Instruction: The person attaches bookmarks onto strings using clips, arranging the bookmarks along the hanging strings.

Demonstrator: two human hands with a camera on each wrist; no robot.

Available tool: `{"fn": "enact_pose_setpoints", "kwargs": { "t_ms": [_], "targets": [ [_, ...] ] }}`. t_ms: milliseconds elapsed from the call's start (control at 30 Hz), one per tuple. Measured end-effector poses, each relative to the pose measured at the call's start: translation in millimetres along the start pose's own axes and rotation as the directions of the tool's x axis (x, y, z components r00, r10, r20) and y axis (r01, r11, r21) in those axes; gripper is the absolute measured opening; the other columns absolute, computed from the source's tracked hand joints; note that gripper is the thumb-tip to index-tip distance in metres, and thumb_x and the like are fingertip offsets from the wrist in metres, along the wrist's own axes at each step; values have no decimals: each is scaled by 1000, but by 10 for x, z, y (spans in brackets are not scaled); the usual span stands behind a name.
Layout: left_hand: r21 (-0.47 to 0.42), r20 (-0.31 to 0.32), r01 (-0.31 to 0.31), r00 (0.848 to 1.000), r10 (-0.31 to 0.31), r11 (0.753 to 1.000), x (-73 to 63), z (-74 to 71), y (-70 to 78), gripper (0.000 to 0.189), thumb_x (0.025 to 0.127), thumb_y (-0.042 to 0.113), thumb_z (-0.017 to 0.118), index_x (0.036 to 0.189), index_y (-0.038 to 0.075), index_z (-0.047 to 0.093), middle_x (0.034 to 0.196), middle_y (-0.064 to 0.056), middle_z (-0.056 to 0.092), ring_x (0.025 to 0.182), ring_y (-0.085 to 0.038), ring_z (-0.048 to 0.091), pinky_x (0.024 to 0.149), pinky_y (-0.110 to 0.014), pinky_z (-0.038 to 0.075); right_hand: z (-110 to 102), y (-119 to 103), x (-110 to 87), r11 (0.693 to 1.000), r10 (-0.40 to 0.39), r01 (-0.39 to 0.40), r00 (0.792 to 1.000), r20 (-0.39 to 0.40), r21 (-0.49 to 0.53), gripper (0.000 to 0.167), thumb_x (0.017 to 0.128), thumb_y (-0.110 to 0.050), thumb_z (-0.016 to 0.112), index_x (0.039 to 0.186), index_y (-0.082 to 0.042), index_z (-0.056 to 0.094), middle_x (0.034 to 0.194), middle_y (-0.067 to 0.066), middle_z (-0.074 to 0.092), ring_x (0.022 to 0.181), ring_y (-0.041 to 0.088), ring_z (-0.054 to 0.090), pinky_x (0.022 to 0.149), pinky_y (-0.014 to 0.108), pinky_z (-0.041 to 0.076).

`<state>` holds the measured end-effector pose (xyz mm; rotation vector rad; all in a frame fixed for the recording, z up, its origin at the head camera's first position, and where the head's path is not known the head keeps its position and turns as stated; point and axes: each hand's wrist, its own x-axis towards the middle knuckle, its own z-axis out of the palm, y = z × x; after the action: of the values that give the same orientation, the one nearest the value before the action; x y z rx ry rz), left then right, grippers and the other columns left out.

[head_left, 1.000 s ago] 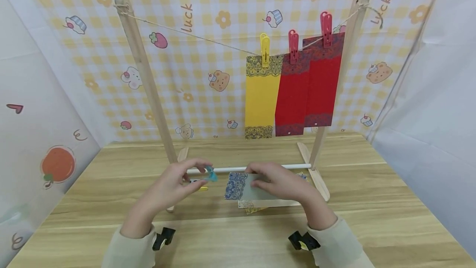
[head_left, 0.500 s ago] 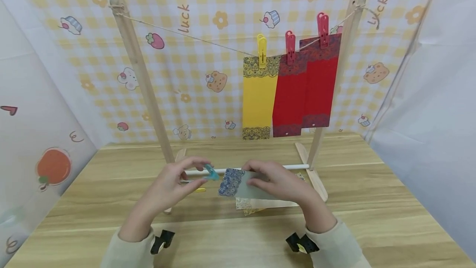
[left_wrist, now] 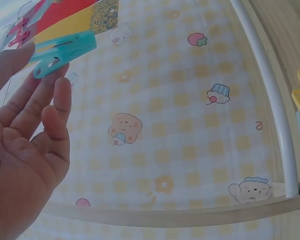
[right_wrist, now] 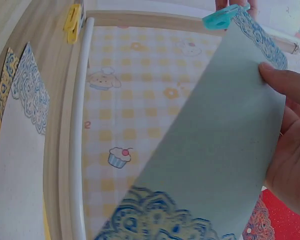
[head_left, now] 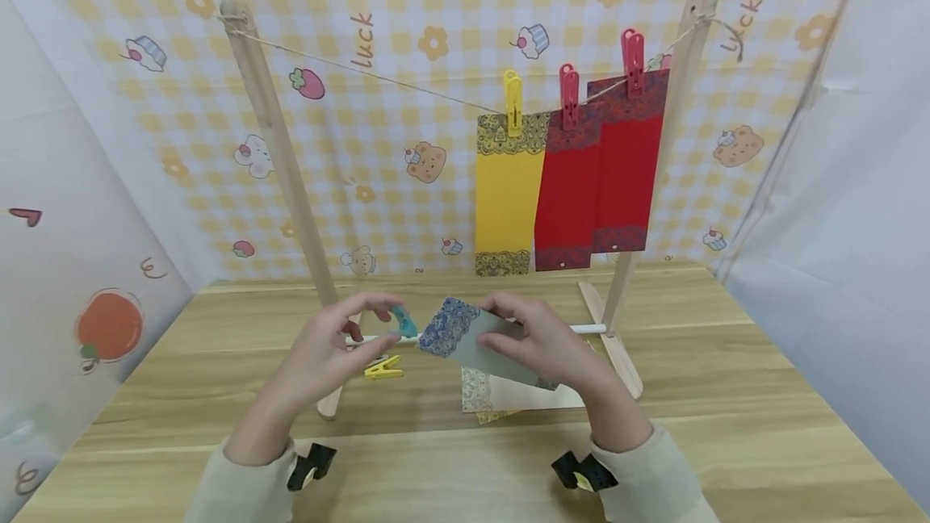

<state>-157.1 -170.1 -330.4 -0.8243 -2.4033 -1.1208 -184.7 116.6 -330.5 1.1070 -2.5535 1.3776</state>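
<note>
Between thumb and fingertips my left hand (head_left: 330, 343) pinches a teal clothespin (left_wrist: 65, 49). My right hand (head_left: 541, 341) holds a pale grey-blue paper strip (right_wrist: 215, 120) with blue lace-patterned ends, thumb on its face. The strip tilts, its patterned end beside the clothespin; whether they touch I cannot tell. Beyond the hands, a string runs between two wooden posts. On it hang a yellow strip (head_left: 508, 200) under a yellow clothespin (head_left: 513, 103) and two red strips (head_left: 630, 176) under red clothespins (head_left: 570, 99).
A white strip (head_left: 508, 387) lies on the wooden table (head_left: 450, 474) over a yellow-patterned one. A yellow clothespin (head_left: 383, 368) lies at the rack's left foot, a greyish one partly hidden behind it. The white crossbar (head_left: 588, 329) joins the posts (head_left: 279, 152) low down.
Both hands have risen slightly. The pale strip has lifted off the strips below, shifted left and tilted, bringing its patterned end closer to the teal clothespin.
</note>
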Motion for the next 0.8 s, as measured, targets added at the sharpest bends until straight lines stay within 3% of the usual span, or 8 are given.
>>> {"fn": "enact_pose_setpoints", "kwargs": {
  "t_ms": [167, 367, 533, 800],
  "targets": [
    [-3, -56, -30, 998, 30, 1000, 57, -61, 28, 39, 83, -4, 75, 119, 6, 65, 96, -1, 66, 84, 0, 54, 62, -19, 49, 27, -5, 62, 994, -7, 16, 997, -78, 108, 50, 89, 1, 70, 134, -10, 50, 126, 14, 66, 108, 27, 67, 83, 35, 57],
    [-38, -167, -117, 980, 109, 992, 203, -163, 48, 44, 78, -13, 75, 118, 2, 66, 92, -4, 66, 79, -1, 55, 56, -17, 45, 36, -17, 156, 975, -30, 68, 984, -178, 211, 51, 89, 8, 66, 133, -4, 44, 128, 22, 64, 106, 31, 66, 82, 35, 54],
    [-72, -254, -140, 960, 118, 987, 368, -247, 99, 45, 76, -17, 74, 118, -2, 66, 94, 10, 67, 85, -2, 61, 58, -14, 44, 32, -41, 228, 957, -6, 71, 974, -225, 282, 46, 90, 10, 63, 128, 0, 38, 120, 26, 67, 101, 32, 64, 81, 36, 53],
    [-112, -292, -152, 950, 113, 982, 580, -344, 224, 46, 75, -20, 74, 119, -10, 64, 102, 25, 66, 95, 2, 64, 66, -11, 53, 20, -57, 316, 941, 2, 100, 954, -300, 323, 43, 90, 10, 63, 124, 1, 39, 114, 29, 68, 92, 23, 67, 75, 33, 55]
  ]
}}
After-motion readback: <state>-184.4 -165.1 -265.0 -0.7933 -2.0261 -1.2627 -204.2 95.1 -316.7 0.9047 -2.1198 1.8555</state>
